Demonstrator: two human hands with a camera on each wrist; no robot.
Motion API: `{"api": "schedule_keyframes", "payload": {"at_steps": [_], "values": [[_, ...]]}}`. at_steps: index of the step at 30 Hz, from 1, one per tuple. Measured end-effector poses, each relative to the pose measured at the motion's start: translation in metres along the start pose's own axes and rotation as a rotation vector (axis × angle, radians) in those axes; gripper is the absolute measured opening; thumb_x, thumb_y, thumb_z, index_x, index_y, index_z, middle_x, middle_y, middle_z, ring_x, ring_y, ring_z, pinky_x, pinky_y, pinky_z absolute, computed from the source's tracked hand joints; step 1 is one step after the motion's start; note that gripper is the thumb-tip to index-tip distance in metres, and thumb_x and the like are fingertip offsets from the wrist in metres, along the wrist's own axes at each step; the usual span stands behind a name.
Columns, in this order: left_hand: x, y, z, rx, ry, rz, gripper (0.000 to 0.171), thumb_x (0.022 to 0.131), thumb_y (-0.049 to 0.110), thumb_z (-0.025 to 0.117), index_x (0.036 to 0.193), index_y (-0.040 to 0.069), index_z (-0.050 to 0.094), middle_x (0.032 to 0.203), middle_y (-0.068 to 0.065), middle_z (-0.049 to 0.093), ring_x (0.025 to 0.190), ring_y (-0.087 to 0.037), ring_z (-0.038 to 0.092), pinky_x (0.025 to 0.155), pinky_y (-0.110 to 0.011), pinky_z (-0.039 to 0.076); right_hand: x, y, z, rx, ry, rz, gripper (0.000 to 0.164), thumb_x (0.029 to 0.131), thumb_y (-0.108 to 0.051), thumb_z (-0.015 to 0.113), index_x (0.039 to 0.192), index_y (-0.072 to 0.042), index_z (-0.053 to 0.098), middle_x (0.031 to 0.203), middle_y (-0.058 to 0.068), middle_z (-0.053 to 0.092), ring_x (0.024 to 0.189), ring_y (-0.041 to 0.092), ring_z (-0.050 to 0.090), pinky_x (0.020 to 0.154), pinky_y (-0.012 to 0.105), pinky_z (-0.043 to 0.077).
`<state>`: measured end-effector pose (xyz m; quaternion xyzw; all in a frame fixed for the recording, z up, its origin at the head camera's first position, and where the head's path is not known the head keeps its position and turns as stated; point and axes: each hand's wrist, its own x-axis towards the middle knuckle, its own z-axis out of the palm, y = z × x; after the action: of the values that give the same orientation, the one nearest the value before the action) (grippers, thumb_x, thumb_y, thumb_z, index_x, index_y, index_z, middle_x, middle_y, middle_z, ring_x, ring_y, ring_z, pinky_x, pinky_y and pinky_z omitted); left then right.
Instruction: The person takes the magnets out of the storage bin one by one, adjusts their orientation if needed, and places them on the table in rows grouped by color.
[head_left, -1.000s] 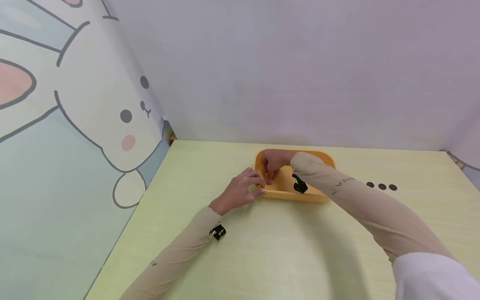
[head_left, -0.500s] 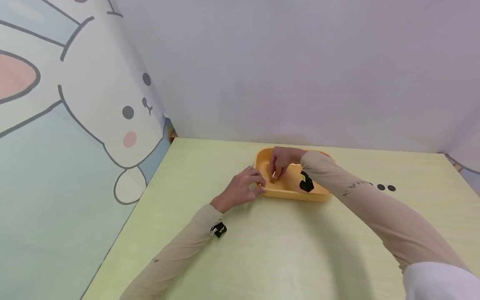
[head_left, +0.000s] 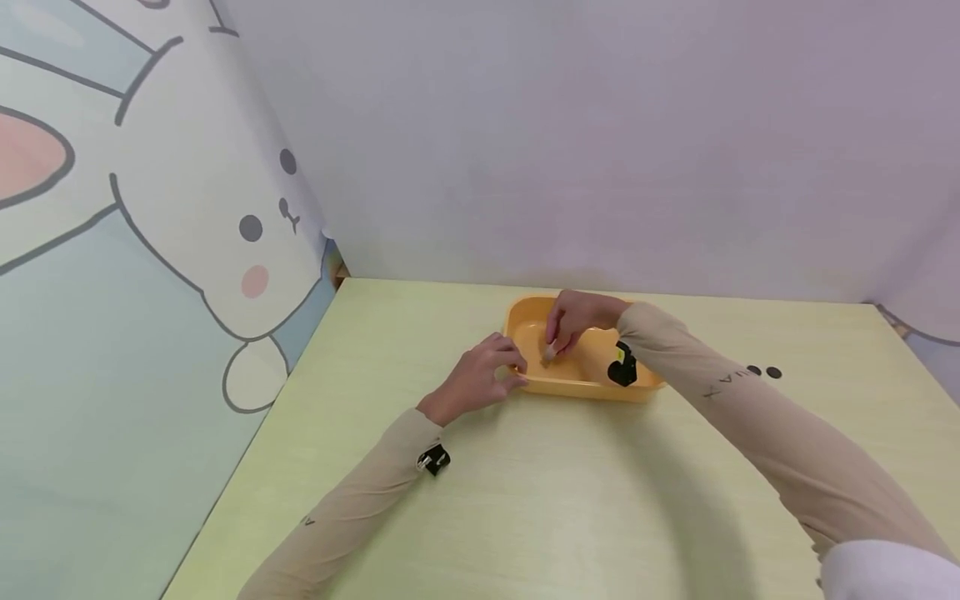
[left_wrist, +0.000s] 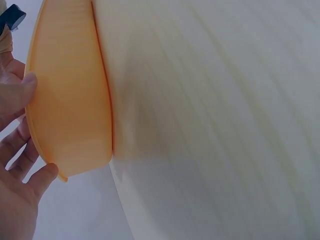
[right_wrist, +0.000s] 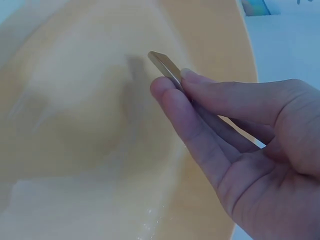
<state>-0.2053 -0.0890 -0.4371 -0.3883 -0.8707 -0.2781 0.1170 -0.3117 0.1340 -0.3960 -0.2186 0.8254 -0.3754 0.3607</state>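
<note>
An orange plastic basin [head_left: 585,389] with a raised rim stands on the table toward the wall. At its near left corner my left hand [head_left: 480,379] pinches the rim; in the left wrist view the thumb [left_wrist: 44,177] lies over the rim's edge. Inside the basin, my right hand [head_left: 576,321] holds a small flat piece with a shiny, metal-looking edge [right_wrist: 164,66] between thumb and fingertips. Its lower end is close to the basin floor; whether it touches, I cannot tell. The fingers hide the rest of the piece, so its kind is unclear.
Small dark round discs [head_left: 774,372] lie on the pale wooden table [head_left: 525,500], right of the basin and partly behind the right sleeve. A plain wall [head_left: 600,167] rises behind the table. A rabbit-patterned panel [head_left: 187,250] stands at the left.
My right hand has moved right, away from the basin's left end, still holding the small flat piece. The left hand has kept its place on the rim. The right sleeve now covers more of the discs.
</note>
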Motion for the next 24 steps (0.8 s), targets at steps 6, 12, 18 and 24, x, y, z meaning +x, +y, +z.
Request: {"api": "schedule_keyframes", "payload": {"at_steps": [6, 12, 18, 24], "values": [[0.0, 0.001, -0.001, 0.009, -0.004, -0.005, 0.009, 0.081, 0.019, 0.076, 0.085, 0.015, 0.069, 0.09, 0.007, 0.058, 0.091, -0.011, 0.05, 0.08, -0.027, 0.045, -0.01, 0.0, -0.003, 0.064, 0.01, -0.012, 0.012, 0.079, 0.009, 0.067, 0.091, 0.009, 0.067, 0.088, 0.017, 0.068, 0.079, 0.03, 0.069, 0.075, 0.042, 0.053], [-0.001, 0.003, -0.001, 0.01, 0.004, 0.006, 0.009, 0.081, 0.019, 0.076, 0.084, 0.015, 0.069, 0.09, 0.006, 0.059, 0.09, -0.011, 0.05, 0.075, -0.026, 0.045, -0.021, 0.001, -0.004, 0.149, 0.018, -0.041, 0.012, 0.083, 0.008, 0.062, 0.094, 0.011, 0.065, 0.09, 0.018, 0.068, 0.08, 0.03, 0.069, 0.08, 0.047, 0.051], [-0.004, 0.002, 0.0, 0.005, 0.003, 0.012, 0.009, 0.08, 0.018, 0.077, 0.084, 0.013, 0.07, 0.09, 0.006, 0.059, 0.089, -0.011, 0.05, 0.074, -0.027, 0.045, -0.039, 0.004, 0.001, 0.221, 0.041, -0.061, 0.014, 0.088, 0.008, 0.055, 0.099, 0.013, 0.062, 0.093, 0.02, 0.067, 0.083, 0.03, 0.068, 0.083, 0.048, 0.049], [-0.006, 0.001, 0.001, -0.007, 0.005, 0.017, 0.01, 0.079, 0.017, 0.078, 0.084, 0.012, 0.071, 0.09, 0.005, 0.059, 0.089, -0.012, 0.05, 0.073, -0.027, 0.046, -0.054, 0.007, 0.003, 0.276, 0.085, -0.062, 0.016, 0.088, 0.008, 0.055, 0.1, 0.014, 0.062, 0.095, 0.021, 0.067, 0.086, 0.032, 0.068, 0.085, 0.05, 0.048]]}}
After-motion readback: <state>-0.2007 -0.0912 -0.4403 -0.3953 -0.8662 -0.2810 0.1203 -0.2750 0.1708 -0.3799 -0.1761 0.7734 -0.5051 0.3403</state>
